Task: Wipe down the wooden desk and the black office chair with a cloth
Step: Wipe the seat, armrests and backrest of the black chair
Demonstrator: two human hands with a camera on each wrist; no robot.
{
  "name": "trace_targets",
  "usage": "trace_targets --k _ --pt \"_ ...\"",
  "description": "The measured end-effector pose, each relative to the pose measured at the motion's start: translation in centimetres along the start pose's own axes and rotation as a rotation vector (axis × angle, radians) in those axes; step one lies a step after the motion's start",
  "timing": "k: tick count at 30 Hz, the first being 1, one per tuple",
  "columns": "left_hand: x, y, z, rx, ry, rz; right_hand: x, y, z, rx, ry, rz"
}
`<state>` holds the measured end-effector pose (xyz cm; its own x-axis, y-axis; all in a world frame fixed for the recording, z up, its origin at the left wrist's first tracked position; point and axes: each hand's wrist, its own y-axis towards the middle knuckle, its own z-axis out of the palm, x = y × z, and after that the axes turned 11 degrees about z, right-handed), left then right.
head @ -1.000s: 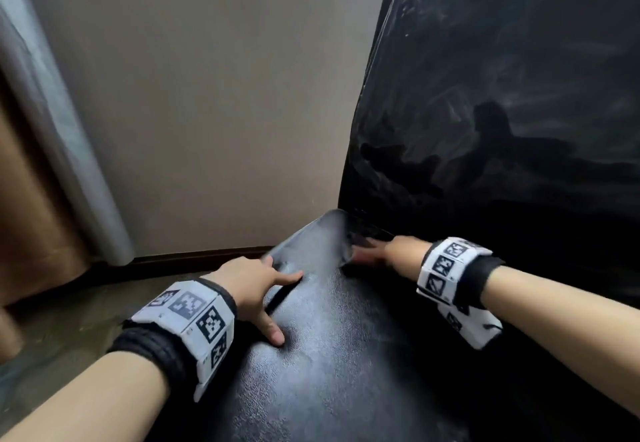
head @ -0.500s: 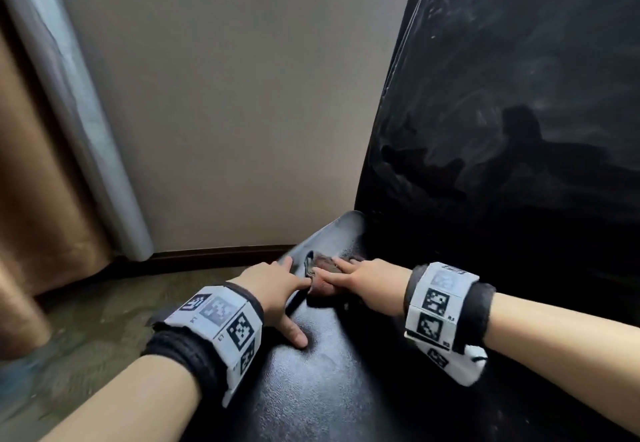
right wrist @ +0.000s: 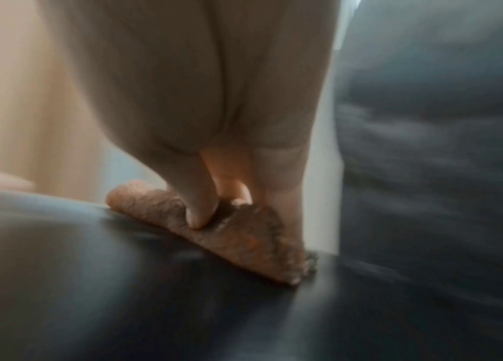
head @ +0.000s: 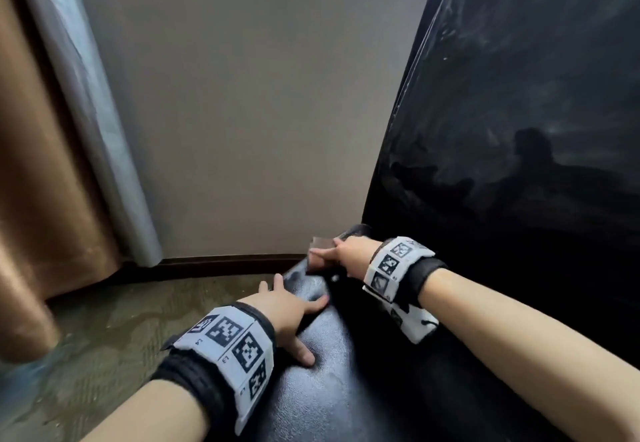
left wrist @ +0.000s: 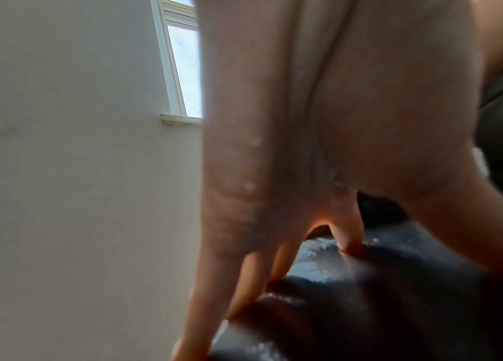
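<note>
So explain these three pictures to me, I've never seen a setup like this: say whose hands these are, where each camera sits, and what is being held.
No machine here: a person wears three cameras. The wide picture comes from the head, looking down at both hands on a black chair seat, its backrest rising to the right. The checkered wristbands carry the other two cameras, each looking along its hand. The left hand rests spread on the seat, holding nothing. The right hand presses a brownish cloth onto the seat near the backrest, fingers on top. A wall, a curtain and the floor lie behind.
</note>
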<state>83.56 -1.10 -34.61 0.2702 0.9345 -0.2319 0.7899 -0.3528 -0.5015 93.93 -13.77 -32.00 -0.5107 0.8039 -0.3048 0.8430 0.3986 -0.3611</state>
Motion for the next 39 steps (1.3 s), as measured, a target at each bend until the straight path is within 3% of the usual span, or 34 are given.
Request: trace_targets --k 2,5,7,11,14,19,22,24,26,29,32,37,39 --pt "0.0 -0.1 0.0 -0.007 0.039 0.04 4.0 -1.4 0.8 -0.051 -0.062 -0.147" --pt "0.4 -0.2 0.4 -0.003 -0.011 0.015 4.2 -0.6 1.2 -0.06 -0.086 -0.156" --pt "0.6 -0.2 0.7 -0.01 -0.061 -0.014 1.4 1.6 0.9 -0.049 -0.019 -0.087" --pt "0.5 -0.2 1.1 -0.032 -0.119 -0.02 -5.5 6.0 1.7 -0.062 0.12 0.248" --pt "0.7 -0.1 1.2 -0.04 -0.119 -0.019 -6.7 6.9 2.2 -0.065 0.14 0.262" --pt "1.1 0.7 1.1 -0.042 -0.081 -0.018 -2.9 3.1 1.5 -0.034 0.044 0.15" --pt "1.3 0.8 1.3 -0.041 -0.075 -0.016 -0.7 -3.1 3.9 -0.046 0.01 -0.067" --pt "1.4 0.8 1.2 -0.046 -0.079 -0.013 -2.5 -5.4 6.1 -0.053 0.131 -0.094" --pt "1.4 0.7 1.4 -0.063 -0.079 -0.008 -7.1 -6.1 7.7 -0.002 0.209 0.061" --pt "1.3 0.3 1.8 -0.103 -0.062 -0.017 -12.5 -7.9 9.3 0.075 0.144 0.344" --pt "0.5 -0.4 2.1 -0.123 -0.008 -0.014 -11.1 -11.4 10.4 -0.007 0.032 0.223" --pt "-3.3 -3.0 2.6 -0.056 0.081 0.125 0.6 -21.2 10.6 0.037 0.157 -0.158" --pt "-4.8 -4.3 3.6 -0.017 0.089 0.176 0.1 -22.8 11.1 0.008 0.209 -0.2"
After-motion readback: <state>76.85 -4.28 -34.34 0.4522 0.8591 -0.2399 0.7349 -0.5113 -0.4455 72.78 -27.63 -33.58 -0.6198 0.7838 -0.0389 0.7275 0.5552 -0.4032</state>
